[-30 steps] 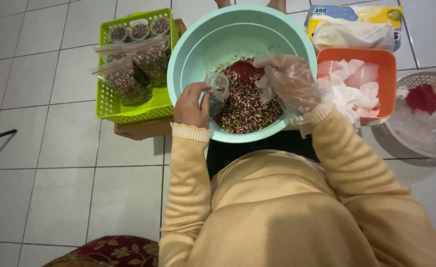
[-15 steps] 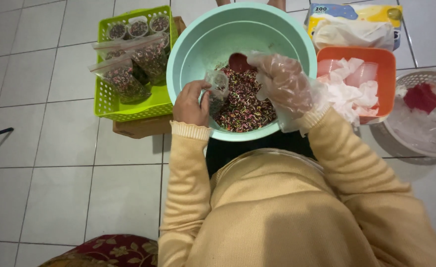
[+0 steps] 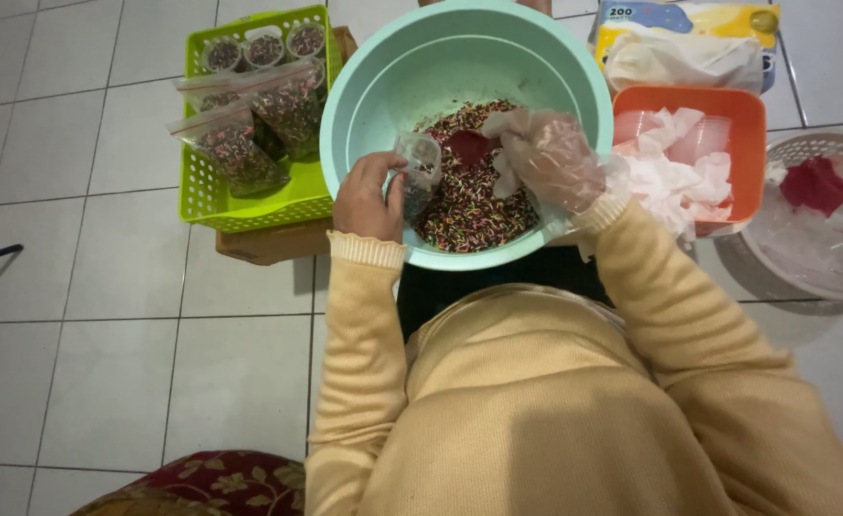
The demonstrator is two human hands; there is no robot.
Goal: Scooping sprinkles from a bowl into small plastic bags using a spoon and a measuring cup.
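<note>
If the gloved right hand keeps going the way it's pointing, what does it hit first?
The right hand points left, so it would likely first meet the red scoop at its fingertips, then the small clear bag in the left hand; depth is unclear.

A small clear bag, partly filled w/ coloured sprinkles, is held over the mint bowl. Filled zip bags w/ red seal strips are leaned in the green basket, top left. A yellow-blue tissue pack is seen top right, opened.
</note>
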